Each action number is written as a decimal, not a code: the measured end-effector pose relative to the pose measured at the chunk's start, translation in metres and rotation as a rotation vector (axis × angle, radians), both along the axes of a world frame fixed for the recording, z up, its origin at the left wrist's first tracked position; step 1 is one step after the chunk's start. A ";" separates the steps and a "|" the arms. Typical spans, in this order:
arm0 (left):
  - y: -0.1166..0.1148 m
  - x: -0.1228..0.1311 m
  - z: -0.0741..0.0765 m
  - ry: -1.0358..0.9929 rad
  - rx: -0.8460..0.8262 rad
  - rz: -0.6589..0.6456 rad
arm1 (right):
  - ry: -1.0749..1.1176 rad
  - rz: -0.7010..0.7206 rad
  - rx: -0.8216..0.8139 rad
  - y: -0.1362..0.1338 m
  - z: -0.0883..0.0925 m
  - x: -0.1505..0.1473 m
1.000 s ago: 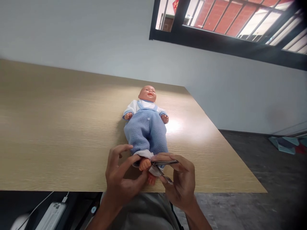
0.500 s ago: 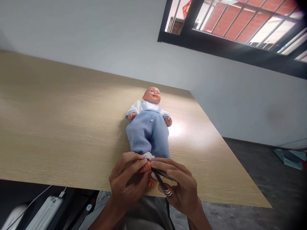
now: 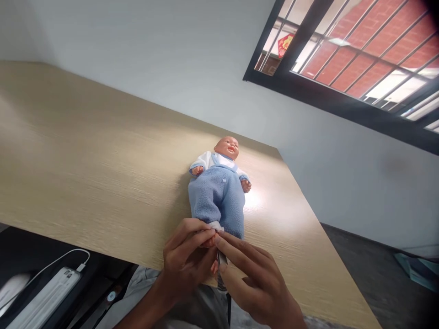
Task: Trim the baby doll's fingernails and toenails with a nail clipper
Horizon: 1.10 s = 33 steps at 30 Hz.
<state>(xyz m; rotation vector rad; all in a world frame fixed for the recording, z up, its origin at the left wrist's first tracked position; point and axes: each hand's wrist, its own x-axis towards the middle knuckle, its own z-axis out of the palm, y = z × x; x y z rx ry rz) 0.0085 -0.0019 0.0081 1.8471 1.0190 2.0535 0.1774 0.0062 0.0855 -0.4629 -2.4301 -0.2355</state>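
A baby doll (image 3: 219, 192) in blue fleece overalls and a white top lies on its back, its head toward the wall. My left hand (image 3: 183, 256) is closed around one of its bare feet (image 3: 210, 242), just below the white cuff. Between the fingers of my right hand (image 3: 255, 274) is a slim dark-and-silver tool that looks like nail clippers (image 3: 222, 274). Its upper end is at the toes, where fingertips of both hands meet and hide the jaws. The toes of the other foot (image 3: 214, 267) show below, partly covered.
The doll lies on a light wooden table (image 3: 103, 164), whose right edge slopes toward me. A white power bank (image 3: 51, 297) with a cable sits on a dark surface at lower left. A barred window (image 3: 343, 55) is in the wall behind.
My view has tilted and shifted. My right hand has turned the nail clippers more upright, and its fingers now lie straighter over them. My left hand still holds the foot.
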 end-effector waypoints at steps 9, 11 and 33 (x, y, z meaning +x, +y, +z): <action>0.003 0.000 0.004 -0.062 -0.109 -0.164 | 0.015 0.009 -0.128 0.003 -0.006 0.008; 0.003 0.000 0.006 -0.070 -0.114 -0.155 | 0.123 0.009 -0.273 0.003 -0.015 0.011; 0.000 -0.002 -0.003 -0.074 -0.060 -0.045 | 0.001 0.043 0.026 0.004 -0.005 0.000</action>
